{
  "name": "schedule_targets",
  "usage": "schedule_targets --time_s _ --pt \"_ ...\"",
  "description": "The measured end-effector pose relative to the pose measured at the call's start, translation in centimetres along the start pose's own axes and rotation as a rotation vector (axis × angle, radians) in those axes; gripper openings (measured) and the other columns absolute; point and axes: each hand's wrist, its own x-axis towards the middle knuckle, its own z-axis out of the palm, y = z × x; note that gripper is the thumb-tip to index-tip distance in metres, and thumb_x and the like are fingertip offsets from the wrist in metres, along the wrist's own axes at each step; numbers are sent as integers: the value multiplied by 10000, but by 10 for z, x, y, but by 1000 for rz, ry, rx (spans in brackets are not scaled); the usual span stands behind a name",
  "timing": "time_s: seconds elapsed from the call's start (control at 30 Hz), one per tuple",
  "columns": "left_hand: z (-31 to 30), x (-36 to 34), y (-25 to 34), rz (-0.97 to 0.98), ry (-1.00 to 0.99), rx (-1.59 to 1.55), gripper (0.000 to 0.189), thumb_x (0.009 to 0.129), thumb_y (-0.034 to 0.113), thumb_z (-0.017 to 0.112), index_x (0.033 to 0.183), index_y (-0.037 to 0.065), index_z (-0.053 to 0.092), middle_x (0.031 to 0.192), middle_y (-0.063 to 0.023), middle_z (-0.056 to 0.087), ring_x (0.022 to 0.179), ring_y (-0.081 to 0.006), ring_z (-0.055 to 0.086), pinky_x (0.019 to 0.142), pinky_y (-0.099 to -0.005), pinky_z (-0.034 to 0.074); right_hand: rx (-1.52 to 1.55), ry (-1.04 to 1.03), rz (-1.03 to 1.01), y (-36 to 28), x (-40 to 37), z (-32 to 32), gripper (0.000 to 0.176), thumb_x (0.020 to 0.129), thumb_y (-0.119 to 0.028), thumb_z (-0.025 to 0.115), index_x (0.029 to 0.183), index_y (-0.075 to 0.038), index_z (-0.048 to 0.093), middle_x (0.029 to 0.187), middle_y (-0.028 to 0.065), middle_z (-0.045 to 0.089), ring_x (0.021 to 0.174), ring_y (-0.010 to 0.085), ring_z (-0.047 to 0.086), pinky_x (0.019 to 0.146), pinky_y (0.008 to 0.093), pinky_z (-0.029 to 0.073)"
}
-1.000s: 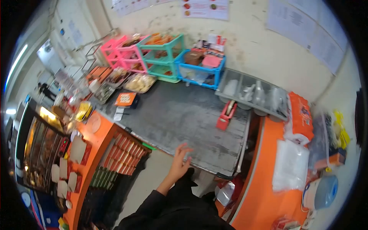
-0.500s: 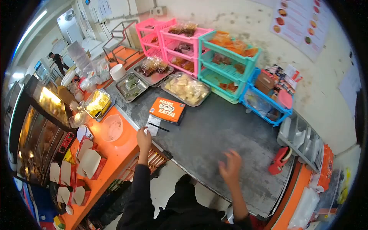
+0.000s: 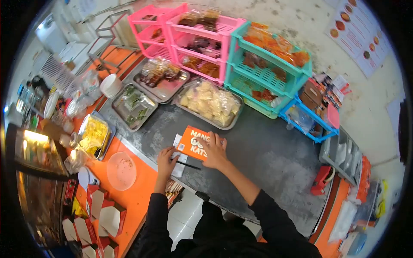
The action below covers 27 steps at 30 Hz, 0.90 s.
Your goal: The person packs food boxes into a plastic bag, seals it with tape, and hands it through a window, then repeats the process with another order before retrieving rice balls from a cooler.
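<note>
Grey tbl (image 3: 279,159) under box (image 3: 191,142), nr wall (image 3: 297,19)

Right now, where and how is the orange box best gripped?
Probably by its opposite left and right edges, coming from the wearer's near side: the orange box has a flat top and straight edges, and the tray of pale pieces lies beyond its far side.

The orange box (image 3: 189,144) reads "MANG" — below, "KATS"
</note>
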Motion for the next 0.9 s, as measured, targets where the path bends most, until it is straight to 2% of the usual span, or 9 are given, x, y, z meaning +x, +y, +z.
schedule_targets --time_s 0.13,0.3,0.43,0.53,0.6,0.7,0.77,0.83,0.9 --pt "31 4 50 55 -77 59 369 710 186 648 1068 146 567 1161 -15 513 1067 -242 440 871 -411 321 -3 -23 148 42 -103 -30 917 479 -220 773 1292 -295 354 1317 157 251 1212 337 263 931 582 225" --pt "120 -16 145 208 -167 -8 446 729 149 617 1164 167 520 1226 -30 449 1102 -310 391 895 -444 311 -73 -19 393 113 -257 -76 879 506 -243 769 1284 -307 364 1330 140 258 1208 331 282 942 556 237" --pt "189 -44 250 187 -182 -69 463 740 136 603 1191 126 495 1241 -76 418 1128 -337 354 909 -483 296 -128 5 392 173 -339 -109 872 528 -220 772 1288 -312 354 1335 126 289 1201 315 318 978 545 223" --pt "228 -59 302 132 -130 -72 472 764 153 577 1220 119 461 1267 -64 399 1148 -330 341 923 -487 257 -133 -4 367 203 -371 -117 859 547 -186 763 1291 -304 348 1335 111 304 1203 311 324 998 546 204" --pt "241 -62 316 120 -116 -132 472 770 162 571 1225 110 454 1269 -82 398 1150 -330 343 933 -500 241 -95 11 340 212 -383 -121 849 560 -165 755 1291 -299 345 1335 103 308 1206 309 324 1006 550 193" --pt "235 -61 323 119 -45 -155 478 774 189 569 1227 94 447 1271 -112 394 1165 -327 339 952 -514 219 3 52 300 217 -403 -139 716 604 -136 728 1247 -222 422 1345 114 293 1227 303 302 992 486 262" --pt "202 -67 345 163 38 -138 444 778 201 565 1196 82 470 1207 -120 455 1182 -321 347 968 -493 218 286 577 467 240 -429 -139 485 691 -127 678 1147 -120 513 1259 122 369 1130 274 412 919 396 360" --pt "165 -86 374 470 -180 -308 402 785 185 581 1166 85 495 1170 -122 490 1133 -313 412 938 -428 302 451 1017 1011 255 -431 -131 266 806 -188 586 1035 -55 559 1082 106 459 937 226 504 770 307 426" --pt "162 -101 397 909 -494 -288 329 756 224 629 1058 109 569 1050 -49 565 1027 -264 504 859 -398 396 383 1017 994 296 -432 -94 252 837 -217 547 1030 -55 556 1007 79 470 862 192 504 722 290 424"
